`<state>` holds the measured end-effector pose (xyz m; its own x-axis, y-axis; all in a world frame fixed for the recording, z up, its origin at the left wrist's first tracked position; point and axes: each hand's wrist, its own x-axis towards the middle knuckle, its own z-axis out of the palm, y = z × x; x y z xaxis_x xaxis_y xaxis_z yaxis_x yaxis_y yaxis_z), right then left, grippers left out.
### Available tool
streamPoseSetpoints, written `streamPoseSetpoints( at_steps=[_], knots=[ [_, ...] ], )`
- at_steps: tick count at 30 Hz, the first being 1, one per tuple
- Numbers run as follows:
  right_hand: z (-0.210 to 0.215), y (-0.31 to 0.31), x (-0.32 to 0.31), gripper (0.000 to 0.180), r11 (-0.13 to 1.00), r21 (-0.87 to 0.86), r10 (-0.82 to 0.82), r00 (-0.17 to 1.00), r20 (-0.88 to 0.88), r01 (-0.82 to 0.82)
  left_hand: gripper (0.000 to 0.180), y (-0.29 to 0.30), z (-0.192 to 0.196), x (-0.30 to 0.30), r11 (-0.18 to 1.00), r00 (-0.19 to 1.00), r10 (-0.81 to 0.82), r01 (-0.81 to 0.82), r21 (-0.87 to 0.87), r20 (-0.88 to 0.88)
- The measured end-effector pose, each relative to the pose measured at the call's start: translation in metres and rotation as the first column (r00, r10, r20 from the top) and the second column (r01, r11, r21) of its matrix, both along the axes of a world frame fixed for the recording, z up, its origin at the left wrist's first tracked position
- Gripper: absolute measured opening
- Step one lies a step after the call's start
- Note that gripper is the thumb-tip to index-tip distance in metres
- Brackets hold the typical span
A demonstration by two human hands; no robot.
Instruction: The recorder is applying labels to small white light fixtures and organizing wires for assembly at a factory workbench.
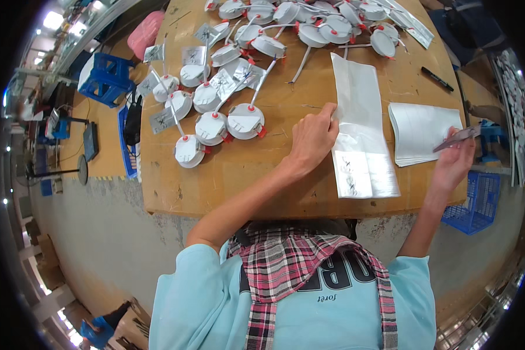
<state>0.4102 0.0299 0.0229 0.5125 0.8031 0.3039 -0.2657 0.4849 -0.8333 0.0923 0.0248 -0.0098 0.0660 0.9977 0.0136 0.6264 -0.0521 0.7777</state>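
Note:
My left hand (pixel 314 140) is closed at the left edge of a long white backing sheet (pixel 359 99), pinching it. Silver labels with dark print show on the sheet's lower end, near the table's front edge. To the right, my right hand (pixel 455 158) grips a small, thin, shiny flat piece (pixel 459 137), silvery and dark; it looks like a label. It is held over the right side of a stack of white sheets (pixel 417 131). Left of my left hand stand several round white downlights (pixel 246 121) with red clips and upright cables, some with silver labels on their cables.
Many more downlights (pixel 326 29) are heaped at the table's far side. A black marker pen (pixel 437 79) lies at the far right. Beside the wooden table (pixel 262 186) are a blue crate (pixel 475 204) on the right and a blue stool (pixel 106 79) on the left.

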Motion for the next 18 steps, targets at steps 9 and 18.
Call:
streamPoseSetpoints(
  at_steps=[9, 18],
  knots=[
    [0.012, 0.001, -0.123, 0.018, 0.816, -0.386, 0.462, 0.887, -0.015, -0.431, 0.034, -0.005, 0.012, 0.032, 0.982, 0.981, -0.167, 0.157, -0.104, -0.096],
    [-0.033, 0.018, -0.151, 0.016, 0.675, -0.001, 0.629, 0.575, -0.523, -0.738, 0.027, 0.048, 0.016, -0.037, 0.911, 0.999, -0.049, 0.039, 0.411, 0.012]
  ],
)
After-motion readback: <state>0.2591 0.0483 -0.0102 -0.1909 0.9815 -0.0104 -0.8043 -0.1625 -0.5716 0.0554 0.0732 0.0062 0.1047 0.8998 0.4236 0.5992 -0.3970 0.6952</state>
